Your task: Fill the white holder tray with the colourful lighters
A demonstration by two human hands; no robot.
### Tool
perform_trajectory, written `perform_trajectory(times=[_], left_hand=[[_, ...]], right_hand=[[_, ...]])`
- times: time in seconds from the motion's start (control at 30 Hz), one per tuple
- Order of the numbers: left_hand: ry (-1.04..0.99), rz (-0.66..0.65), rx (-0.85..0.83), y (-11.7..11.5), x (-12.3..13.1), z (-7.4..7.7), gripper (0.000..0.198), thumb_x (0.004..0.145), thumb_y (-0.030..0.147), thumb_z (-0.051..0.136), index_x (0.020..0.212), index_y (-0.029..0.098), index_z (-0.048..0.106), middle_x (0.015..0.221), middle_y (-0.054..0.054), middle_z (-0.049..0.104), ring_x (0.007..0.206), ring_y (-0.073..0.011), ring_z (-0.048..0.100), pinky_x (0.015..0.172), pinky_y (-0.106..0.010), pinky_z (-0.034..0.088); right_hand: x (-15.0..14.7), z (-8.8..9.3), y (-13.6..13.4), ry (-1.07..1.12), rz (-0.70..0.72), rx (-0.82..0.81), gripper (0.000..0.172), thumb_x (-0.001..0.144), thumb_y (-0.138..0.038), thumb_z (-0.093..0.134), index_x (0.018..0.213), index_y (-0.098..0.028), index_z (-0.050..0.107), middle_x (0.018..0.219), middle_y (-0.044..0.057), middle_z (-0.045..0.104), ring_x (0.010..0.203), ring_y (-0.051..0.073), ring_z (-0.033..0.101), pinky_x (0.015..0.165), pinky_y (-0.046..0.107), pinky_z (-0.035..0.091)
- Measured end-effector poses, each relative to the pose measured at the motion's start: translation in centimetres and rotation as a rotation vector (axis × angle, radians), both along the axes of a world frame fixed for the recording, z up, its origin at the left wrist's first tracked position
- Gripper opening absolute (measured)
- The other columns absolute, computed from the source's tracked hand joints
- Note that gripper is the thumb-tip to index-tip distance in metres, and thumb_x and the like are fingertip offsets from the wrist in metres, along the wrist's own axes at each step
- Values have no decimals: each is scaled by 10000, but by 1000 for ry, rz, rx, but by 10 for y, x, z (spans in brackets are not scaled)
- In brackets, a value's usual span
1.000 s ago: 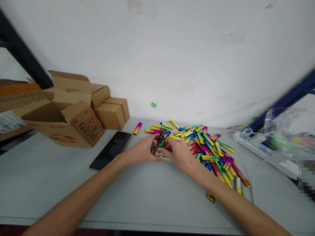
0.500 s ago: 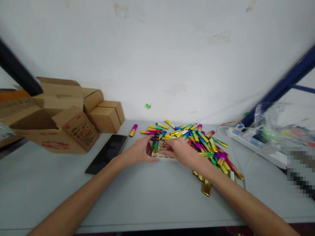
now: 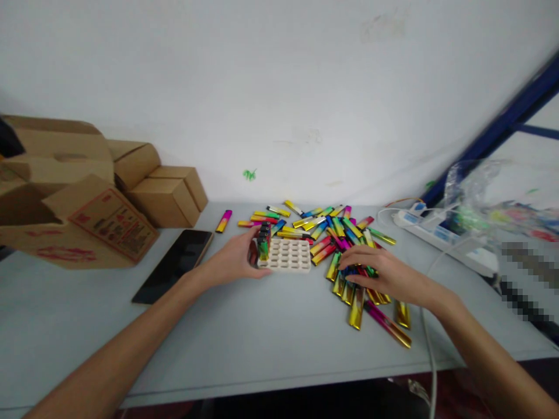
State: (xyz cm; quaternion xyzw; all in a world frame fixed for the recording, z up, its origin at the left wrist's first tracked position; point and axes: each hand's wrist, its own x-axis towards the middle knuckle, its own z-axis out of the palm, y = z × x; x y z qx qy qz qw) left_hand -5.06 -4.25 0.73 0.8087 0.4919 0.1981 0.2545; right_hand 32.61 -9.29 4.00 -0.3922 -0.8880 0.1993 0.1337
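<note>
Grey tabletop (image 3: 244, 331): your L hand (image 3: 233, 256) clamps white tray (image 3: 290, 269), prob. to steady it; R hand (image 3: 379, 270) over lighters (image 3: 338, 227), can't tell grip.

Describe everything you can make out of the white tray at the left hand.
The white tray is a shallow off-white block, plastic-looking, with rows of rounded slots. It lies flat on the grey table. Dark-topped lighters stand upright in a row at its left end; the nearest looks green. The left hand curves around that end, thumb at the near corner. The fingers hide part of it.
</note>
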Motion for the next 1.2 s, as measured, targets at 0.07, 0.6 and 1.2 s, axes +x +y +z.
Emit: perform_trajectory(times=[0.07, 0.6, 1.2], left_hand=[[7, 2, -16, 1, 0, 1, 1039, 675, 566, 861, 1489, 57, 463, 793, -15, 715, 724, -262, 691, 681, -351, 532], [-8, -10, -23, 0, 1, 6, 725, 675, 598, 855, 1189, 170, 574, 823, -40, 724, 685, -245, 675, 589, -325, 506], [18, 28, -32, -2, 0, 5, 856, 670, 574, 877, 1339, 144, 561, 859, -62, 716, 733, -252, 665, 596, -321, 491]], right_hand=[[0, -4, -4, -13, 0, -9, 213, 1022, -287, 663, 1198, -233, 769, 1286, 110, 724, 1189, 260, 702, 1062, 393, 550], [-33, 2, 4, -379, 135, 240, 310, 961, -49, 660, 1243, -175, 674, 1204, 117, 748, 1121, 290, 719, 991, 424, 578], [-37, 7, 36, 285, -127, 53, 321, 1040, -415, 634, 1272, -196, 670, 1031, 76, 766, 813, 193, 665, 730, 311, 525]])
